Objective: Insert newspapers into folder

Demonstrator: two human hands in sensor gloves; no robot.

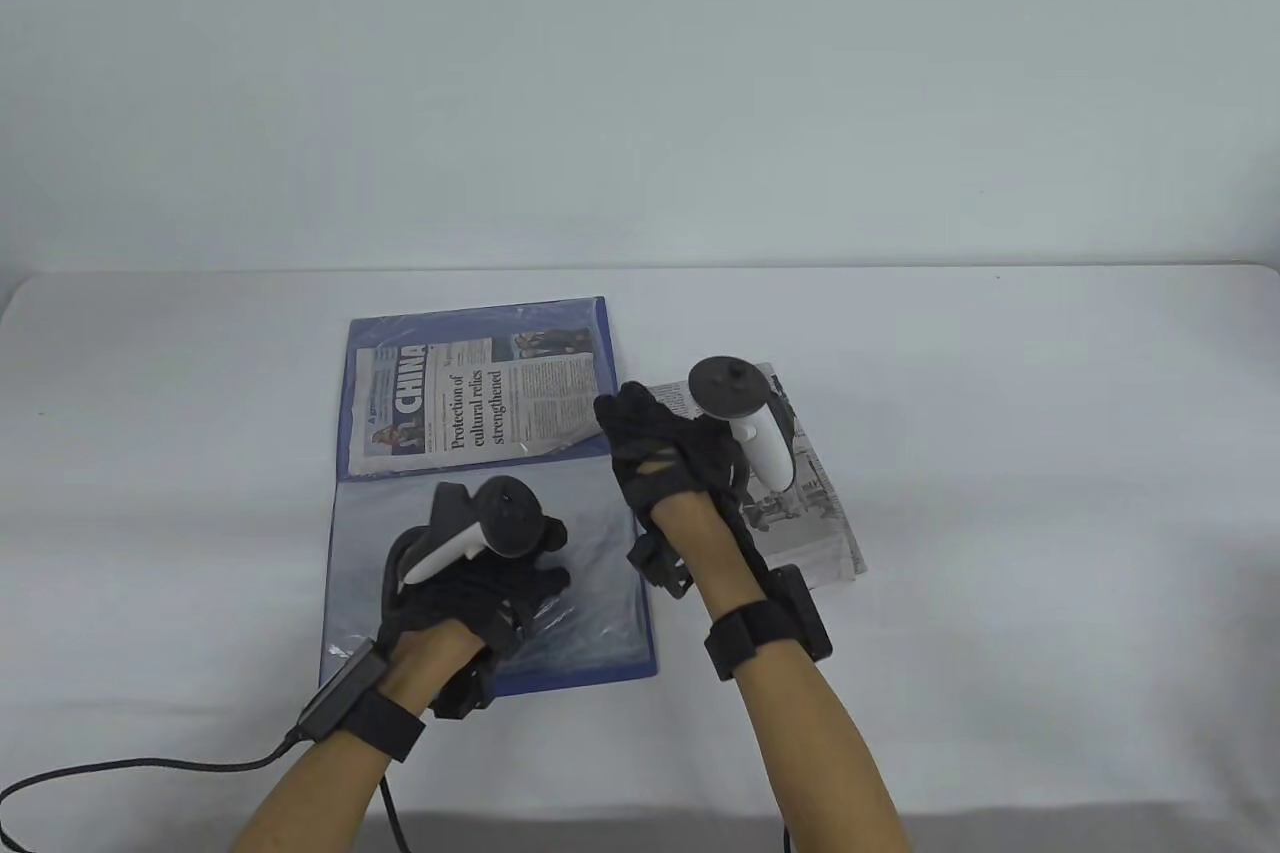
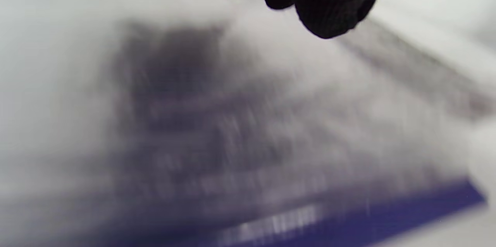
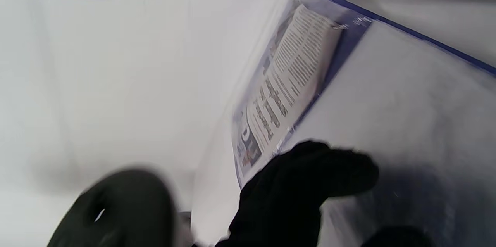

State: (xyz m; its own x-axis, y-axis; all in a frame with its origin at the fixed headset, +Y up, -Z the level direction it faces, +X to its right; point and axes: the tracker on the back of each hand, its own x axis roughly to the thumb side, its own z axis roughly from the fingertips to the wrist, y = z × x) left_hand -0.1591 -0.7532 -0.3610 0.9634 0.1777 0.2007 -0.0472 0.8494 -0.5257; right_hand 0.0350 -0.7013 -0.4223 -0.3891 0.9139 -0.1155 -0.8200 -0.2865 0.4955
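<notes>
Where the blue folder [image 1: 480,493] lies open on the table [image 1: 1000,393], one newspaper [image 1: 480,393] is sleeved inside; the left hand [image 1: 470,583] is pressed flat on the near sleeve. A second newspaper [image 1: 810,513] is kept beside its right edge under the right hand [image 1: 660,453], grip untellable. Left wrist: blurred folder edge [image 2: 387,212]. Right wrist: newspaper in sleeve [image 3: 290,80].

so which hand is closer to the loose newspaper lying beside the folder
Right. The right hand is over the loose newspaper's left edge; the left hand rests on the folder, farther away.

Blue folder [image 1: 620,373] lies open – one newspaper [image 1: 480,403] sleeved inside, another [image 1: 815,503] flat just beside.
</notes>
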